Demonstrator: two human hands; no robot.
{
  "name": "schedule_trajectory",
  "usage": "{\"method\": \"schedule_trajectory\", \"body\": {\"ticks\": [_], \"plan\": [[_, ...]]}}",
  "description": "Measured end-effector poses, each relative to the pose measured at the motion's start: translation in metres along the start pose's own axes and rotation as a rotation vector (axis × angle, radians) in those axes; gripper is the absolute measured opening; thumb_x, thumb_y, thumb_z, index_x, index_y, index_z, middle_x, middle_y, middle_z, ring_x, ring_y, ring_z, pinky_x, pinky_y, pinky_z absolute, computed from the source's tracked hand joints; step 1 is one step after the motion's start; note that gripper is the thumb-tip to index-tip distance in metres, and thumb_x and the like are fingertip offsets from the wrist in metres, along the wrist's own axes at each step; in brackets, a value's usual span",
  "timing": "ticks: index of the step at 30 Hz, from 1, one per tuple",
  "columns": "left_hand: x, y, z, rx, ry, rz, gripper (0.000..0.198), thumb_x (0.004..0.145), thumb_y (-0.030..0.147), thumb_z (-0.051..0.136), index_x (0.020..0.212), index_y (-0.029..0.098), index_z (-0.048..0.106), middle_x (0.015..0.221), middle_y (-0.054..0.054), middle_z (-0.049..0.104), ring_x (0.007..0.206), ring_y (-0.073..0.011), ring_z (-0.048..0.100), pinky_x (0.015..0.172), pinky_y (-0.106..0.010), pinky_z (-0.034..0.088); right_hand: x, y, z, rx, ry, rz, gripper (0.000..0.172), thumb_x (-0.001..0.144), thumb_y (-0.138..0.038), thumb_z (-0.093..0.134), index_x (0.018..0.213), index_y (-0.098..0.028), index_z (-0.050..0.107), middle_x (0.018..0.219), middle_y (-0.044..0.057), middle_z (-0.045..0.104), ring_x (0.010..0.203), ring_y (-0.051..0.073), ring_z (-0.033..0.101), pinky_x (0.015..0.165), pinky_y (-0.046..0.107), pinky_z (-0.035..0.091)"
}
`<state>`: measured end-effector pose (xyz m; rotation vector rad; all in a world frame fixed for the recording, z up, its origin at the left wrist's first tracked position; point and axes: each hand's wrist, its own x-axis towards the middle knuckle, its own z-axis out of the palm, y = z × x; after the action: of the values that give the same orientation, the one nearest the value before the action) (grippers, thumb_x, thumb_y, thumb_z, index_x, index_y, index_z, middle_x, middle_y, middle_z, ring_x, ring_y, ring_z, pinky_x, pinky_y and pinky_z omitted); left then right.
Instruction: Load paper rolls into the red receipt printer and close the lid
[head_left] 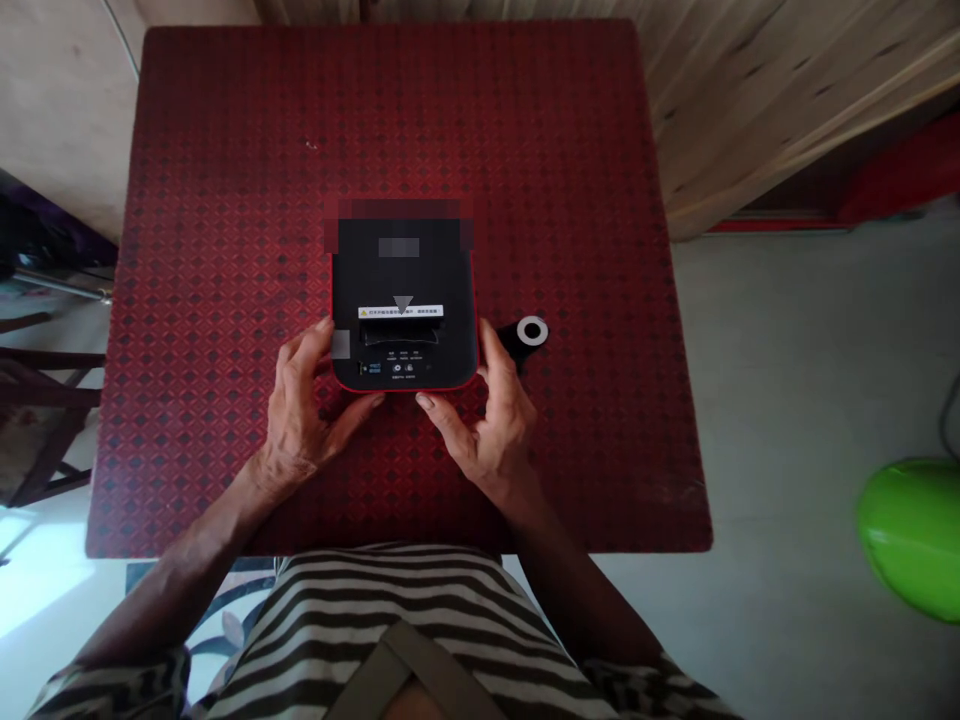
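Obs., standing beside the seated person. Clock taken on the desk top, 12 at the far edge, 6 at the person's chest.

- Desk [225,200]: square, with a dark red diamond-pattern cover.
- Black printer [405,290]: a box with red trim, sitting flat just short of the desk centre, toward 6. It has a paper slot, a white warning strip and small buttons on the near part of its top face.
- Left hand [300,405]: at the printer's 8 o'clock corner. The fingers lie along the left side and the thumb presses the near edge, so the grip is closed on that corner.
- Right hand [491,420]: mirrored at the 4 o'clock corner. The fingers run up the right side and the thumb is on the near edge, so this grip is also clasping the printer.
- Small black roll [531,332] with a white ring face: on the desk at 3 o'clock of the printer, just beside the right fingertips. Cannot tell whether they touch.
- Striped shirt [375,620] at 6, below the desk edge.
- Green rounded object [911,530] on the floor, well apart at 4 o'clock.
- Wooden boards [750,80] behind the desk at 1 o'clock.
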<state>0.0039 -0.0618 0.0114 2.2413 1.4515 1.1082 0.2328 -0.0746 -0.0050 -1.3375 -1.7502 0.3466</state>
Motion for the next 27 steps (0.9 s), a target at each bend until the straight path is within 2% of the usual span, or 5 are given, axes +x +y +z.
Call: {"method": "schedule_trajectory", "body": {"ticks": [3, 6, 10, 18, 27], "plan": [[0.002, 0.001, -0.003, 0.039, 0.034, 0.094, 0.081, 0.086, 0.032, 0.087, 0.154, 0.032, 0.043, 0.141, -0.012, 0.064, 0.134, -0.0317, 0.064, 0.103, -0.049, 0.065, 0.0, 0.004, 0.003, 0.023, 0.01, -0.006, 0.082, 0.098, -0.048, 0.071, 0.165, -0.023, 0.032, 0.151, 0.021, 0.063, 0.137, 0.034, 0.066, 0.109, 0.053, 0.061], [0.005, -0.001, -0.007, 0.104, 0.035, 0.147, 0.075, 0.086, 0.032, 0.088, 0.149, 0.031, 0.047, 0.134, -0.01, 0.067, 0.128, -0.0294, 0.068, 0.1, -0.046, 0.067, -0.001, 0.004, 0.005, 0.038, -0.01, 0.004, 0.076, 0.1, -0.048, 0.069, 0.163, -0.023, 0.035, 0.149, 0.019, 0.064, 0.137, 0.033, 0.066, 0.112, 0.053, 0.059], [0.01, -0.001, -0.01, 0.129, 0.032, 0.167, 0.072, 0.084, 0.031, 0.089, 0.145, 0.031, 0.05, 0.126, -0.008, 0.072, 0.123, -0.0293, 0.072, 0.098, -0.047, 0.069, -0.002, 0.006, 0.006, 0.007, 0.002, -0.014, 0.07, 0.101, -0.049, 0.067, 0.159, -0.022, 0.039, 0.147, 0.019, 0.065, 0.135, 0.031, 0.067, 0.11, 0.052, 0.06], [0.017, 0.008, -0.023, 0.185, 0.014, 0.181, 0.056, 0.091, 0.038, 0.084, 0.139, 0.028, 0.058, 0.128, -0.003, 0.074, 0.114, -0.0239, 0.077, 0.094, -0.042, 0.072, -0.001, 0.005, 0.004, 0.016, -0.005, -0.017, 0.066, 0.102, -0.046, 0.067, 0.158, -0.022, 0.042, 0.146, 0.018, 0.066, 0.133, 0.03, 0.068, 0.108, 0.051, 0.062], [0.022, 0.013, -0.026, 0.139, 0.007, 0.142, 0.048, 0.089, 0.04, 0.086, 0.13, 0.026, 0.065, 0.125, -0.005, 0.074, 0.113, -0.0229, 0.076, 0.095, -0.04, 0.069, -0.001, 0.005, 0.007, 0.041, 0.025, -0.01, 0.061, 0.1, -0.044, 0.071, 0.152, -0.024, 0.047, 0.144, 0.017, 0.068, 0.129, 0.029, 0.07, 0.106, 0.048, 0.062]]}}
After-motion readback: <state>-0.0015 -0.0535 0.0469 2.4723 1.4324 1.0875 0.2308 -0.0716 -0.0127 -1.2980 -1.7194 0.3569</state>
